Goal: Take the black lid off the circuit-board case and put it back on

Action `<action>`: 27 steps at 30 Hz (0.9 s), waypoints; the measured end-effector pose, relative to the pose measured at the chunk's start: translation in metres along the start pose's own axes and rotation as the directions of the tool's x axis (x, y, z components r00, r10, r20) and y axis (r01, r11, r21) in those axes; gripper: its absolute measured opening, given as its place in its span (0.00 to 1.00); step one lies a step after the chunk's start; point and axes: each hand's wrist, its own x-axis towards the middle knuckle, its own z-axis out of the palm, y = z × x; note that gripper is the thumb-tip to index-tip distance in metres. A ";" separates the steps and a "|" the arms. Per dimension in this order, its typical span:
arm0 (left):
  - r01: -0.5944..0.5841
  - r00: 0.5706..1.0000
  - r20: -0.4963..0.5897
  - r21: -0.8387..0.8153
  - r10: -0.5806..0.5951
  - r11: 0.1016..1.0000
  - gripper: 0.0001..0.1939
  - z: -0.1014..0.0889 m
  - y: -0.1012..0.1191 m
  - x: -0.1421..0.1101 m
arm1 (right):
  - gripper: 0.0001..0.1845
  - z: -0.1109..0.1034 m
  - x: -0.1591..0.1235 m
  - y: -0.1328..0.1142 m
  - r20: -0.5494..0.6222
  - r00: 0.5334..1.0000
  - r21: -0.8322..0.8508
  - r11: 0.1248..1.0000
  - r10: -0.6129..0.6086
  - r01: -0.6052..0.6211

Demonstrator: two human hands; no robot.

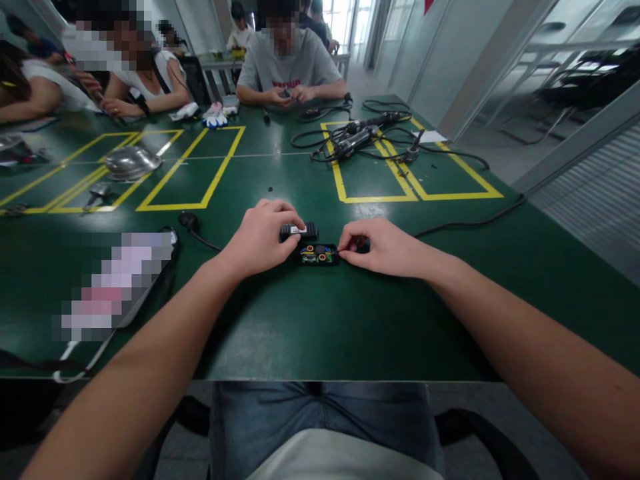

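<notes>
Just ahead of me on the green table lies an open black case (319, 259), with a circuit board, copper coils and coloured wires showing inside. Directly behind it is a black ribbed cover (312, 231) with a white label. My left hand (266, 238) is closed over the cover's left end, thumb and index finger on it. At the case's right end, my right hand (376, 247) pinches a black cord where it meets the case; the fingertips partly hide the cord.
A plug (189, 221) on a short cord lies left of my left hand. A phone-like object (120, 283), blurred, rests at the left. Metal bowl (133, 163) and tangled black cables (350, 141) lie farther back. A person in a grey shirt (293, 63) sits opposite.
</notes>
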 end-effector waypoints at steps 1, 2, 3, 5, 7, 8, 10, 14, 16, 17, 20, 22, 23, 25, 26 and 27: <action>0.026 1.000 -0.015 0.003 -0.026 1.000 0.14 0.004 0.001 0.001 | 0.03 0.001 0.000 0.000 0.000 1.000 0.004 1.000 0.003 -0.003; 0.045 0.999 -0.009 -0.007 -0.045 0.999 0.16 0.007 0.002 0.001 | 0.03 0.002 0.000 0.000 0.001 1.000 0.007 1.000 0.006 -0.006; 0.064 0.998 0.009 -0.024 -0.063 0.998 0.17 0.009 0.002 0.002 | 0.03 0.003 0.000 0.000 0.001 1.000 0.008 1.000 0.009 -0.009; 0.106 0.994 0.046 -0.054 -0.104 0.993 0.20 0.012 0.003 0.003 | 0.03 0.004 0.000 -0.001 0.001 1.000 0.005 1.000 0.017 -0.017; 0.149 0.987 0.062 -0.059 -0.145 0.987 0.21 0.012 0.003 0.003 | 0.02 0.005 0.000 -0.001 0.002 1.000 0.001 1.000 0.023 -0.023; 0.162 0.985 0.065 -0.054 -0.158 0.985 0.21 0.011 0.003 0.003 | 0.02 0.005 0.000 -0.002 0.004 1.000 -0.001 1.000 0.023 -0.023; 0.165 0.984 0.079 -0.042 -0.161 0.985 0.20 0.010 0.004 0.003 | 0.03 0.005 0.000 -0.002 0.013 1.000 0.000 1.000 0.019 -0.019; 0.167 0.982 0.092 -0.039 -0.163 0.985 0.18 0.007 0.007 0.003 | 0.03 0.005 0.000 -0.003 0.032 0.999 0.004 1.000 0.016 -0.016; 0.162 0.985 0.060 -0.050 -0.159 0.986 0.16 0.004 0.009 0.003 | 0.05 0.004 -0.001 -0.004 0.036 0.999 0.023 0.999 0.027 -0.028; 0.148 0.989 0.038 -0.062 -0.146 0.987 0.16 0.002 0.011 0.002 | 0.09 0.004 -0.001 -0.004 0.035 0.999 0.048 0.998 0.035 -0.036; 0.054 0.999 0.006 -0.137 -0.054 0.989 0.20 -0.004 0.016 -0.001 | 0.19 0.003 -0.003 -0.006 0.027 0.998 0.150 0.987 0.050 -0.053; -0.021 0.997 0.071 -0.191 0.035 0.981 0.22 -0.006 0.020 -0.003 | 0.24 0.003 -0.004 -0.007 0.031 0.998 0.181 0.982 0.047 -0.052; -0.051 0.990 0.120 -0.205 0.077 0.977 0.22 -0.005 0.021 -0.004 | 0.27 0.003 -0.004 -0.007 0.036 0.998 0.178 0.983 0.043 -0.048; -0.092 0.969 0.207 -0.198 0.133 0.976 0.21 -0.003 0.023 -0.005 | 0.28 0.004 -0.004 -0.007 0.044 0.999 0.146 0.989 0.028 -0.034; -0.103 0.962 0.232 -0.183 0.145 0.978 0.21 -0.001 0.023 -0.005 | 0.27 0.004 -0.004 -0.007 0.045 0.999 0.122 0.992 0.019 -0.024; -0.110 0.959 0.242 -0.168 0.149 0.980 0.22 0.000 0.023 -0.004 | 0.25 0.005 -0.004 -0.006 0.043 0.999 0.095 0.995 0.009 -0.013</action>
